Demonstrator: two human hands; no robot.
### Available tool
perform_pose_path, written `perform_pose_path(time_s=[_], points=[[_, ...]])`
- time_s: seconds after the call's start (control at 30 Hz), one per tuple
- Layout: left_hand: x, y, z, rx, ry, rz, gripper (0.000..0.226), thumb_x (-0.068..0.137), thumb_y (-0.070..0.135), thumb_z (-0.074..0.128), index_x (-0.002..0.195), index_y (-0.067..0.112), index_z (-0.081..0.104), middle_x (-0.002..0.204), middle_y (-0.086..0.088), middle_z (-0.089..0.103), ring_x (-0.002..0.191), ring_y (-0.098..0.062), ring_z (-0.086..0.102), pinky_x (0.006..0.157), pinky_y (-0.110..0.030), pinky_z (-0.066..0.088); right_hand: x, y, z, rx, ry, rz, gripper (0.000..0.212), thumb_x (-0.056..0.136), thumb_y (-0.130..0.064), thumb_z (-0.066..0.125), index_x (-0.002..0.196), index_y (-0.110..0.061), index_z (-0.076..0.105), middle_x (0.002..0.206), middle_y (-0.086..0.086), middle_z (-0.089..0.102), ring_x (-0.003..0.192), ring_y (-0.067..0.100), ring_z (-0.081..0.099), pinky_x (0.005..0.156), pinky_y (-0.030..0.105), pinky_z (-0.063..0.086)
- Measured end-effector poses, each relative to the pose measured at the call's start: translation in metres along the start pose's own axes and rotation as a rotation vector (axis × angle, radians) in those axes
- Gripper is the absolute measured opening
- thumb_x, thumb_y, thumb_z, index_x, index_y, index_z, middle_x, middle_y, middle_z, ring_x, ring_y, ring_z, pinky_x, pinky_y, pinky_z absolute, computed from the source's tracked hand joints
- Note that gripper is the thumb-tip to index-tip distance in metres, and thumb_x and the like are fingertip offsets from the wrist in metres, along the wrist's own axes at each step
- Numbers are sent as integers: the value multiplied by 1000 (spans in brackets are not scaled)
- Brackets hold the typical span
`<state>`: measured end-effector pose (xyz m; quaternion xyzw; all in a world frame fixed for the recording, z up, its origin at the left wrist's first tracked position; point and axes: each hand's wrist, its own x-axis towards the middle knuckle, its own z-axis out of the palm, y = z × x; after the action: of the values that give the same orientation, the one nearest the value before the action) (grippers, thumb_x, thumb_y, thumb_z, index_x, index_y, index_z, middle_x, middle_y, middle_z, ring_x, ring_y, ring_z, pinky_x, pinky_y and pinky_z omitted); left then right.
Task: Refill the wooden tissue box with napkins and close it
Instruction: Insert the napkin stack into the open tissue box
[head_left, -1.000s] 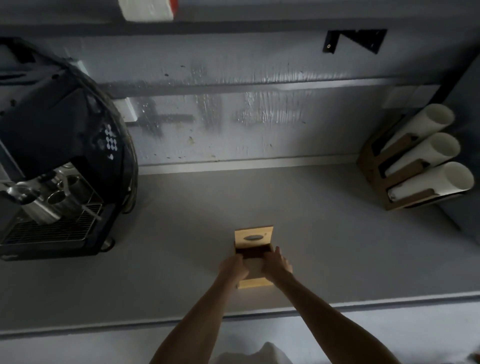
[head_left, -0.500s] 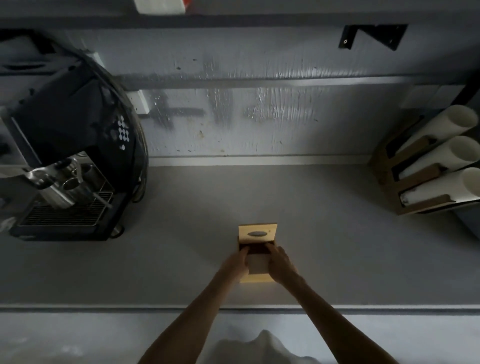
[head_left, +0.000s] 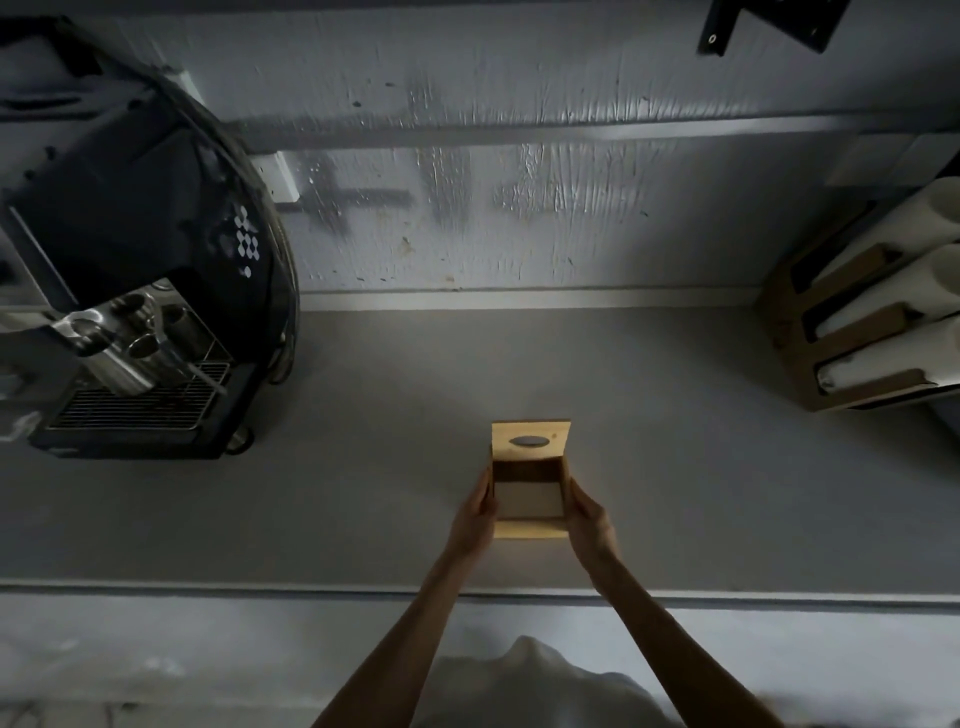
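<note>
Black espresso machine (head_left: 130, 234) at left of grey counter (head_left: 675, 441), wooden rack (head_left: 782, 322) of 3 white tubes (head_left: 893, 301) at right

1 box (head_left: 530, 530), 2 hands (head_left: 471, 522), 3 tubes (head_left: 904, 306)
</note>
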<state>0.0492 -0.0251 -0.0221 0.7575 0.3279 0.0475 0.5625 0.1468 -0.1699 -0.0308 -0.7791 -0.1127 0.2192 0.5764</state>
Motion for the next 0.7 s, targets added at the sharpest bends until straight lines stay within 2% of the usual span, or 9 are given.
perform_pose_path(time_s=[0.1,0.17,0.3,0.4,0.47,0.53,0.57,0.63,0.7], points=[[0,-3,4,57,-20,3,48,100,34,35,147,40,22,146,10,40,130,-17,43,110,-41,36,0,3,-4,60,4,-25,35,98,-9,46,107,-38,64,99,-13,64,97,15,59,83,32,50],[1,-11,4,55,-36,19,51,98,42,35,146,45,20,150,6,39,131,-23,44,109,-49,38,-1,9,-6,65,-3,-53,32,98,-18,47,103,-46,61,103,-11,64,101,18,60,87,36,51],[16,-40,5,20,-77,-67,55,88,61,40,139,57,22,140,-2,51,124,-34,51,103,-57,42,1,23,-7,50,-6,-45,32,90,-47,45,117,-40,61,114,3,65,106,21,63,89,41,55],[-3,-4,-6,1,-115,-106,45,87,55,43,132,47,42,124,-10,60,105,-27,60,90,-47,49,16,46,-14,-26,-67,-60,32,90,-46,49,110,-28,66,98,12,67,93,31,64,78,56,55],[-20,18,-18,24,-171,-129,24,86,54,43,107,43,50,97,-2,61,83,-12,57,75,-34,47,16,35,-21,-81,-92,-15,30,89,-43,57,114,-29,66,102,19,68,94,37,63,79,60,52],[-24,28,-32,125,-198,-109,10,94,47,44,97,39,50,95,11,57,83,-3,53,76,-32,47,12,17,-30,-176,-89,19,36,94,-25,56,129,-16,57,124,10,62,112,28,59,95,47,50],[-24,32,-42,185,-217,-112,16,97,42,43,106,36,54,106,8,60,94,-6,56,85,-35,47,10,6,-34,-240,-86,-2,36,95,-20,54,131,-12,55,128,4,58,116,21,57,97,38,48],[-15,33,-62,294,-246,-93,39,98,35,45,132,17,51,135,-6,55,121,-17,53,104,-35,41,5,-19,-44,-351,-74,-92,31,95,-17,54,125,-11,60,126,4,61,112,18,61,92,30,49],[-9,45,-85,401,-271,-52,44,97,32,46,137,13,47,141,-8,52,126,-18,51,106,-33,41,6,-48,-55,-447,-111,-205,25,94,-16,56,117,-13,65,119,6,67,105,18,66,87,21,51]])
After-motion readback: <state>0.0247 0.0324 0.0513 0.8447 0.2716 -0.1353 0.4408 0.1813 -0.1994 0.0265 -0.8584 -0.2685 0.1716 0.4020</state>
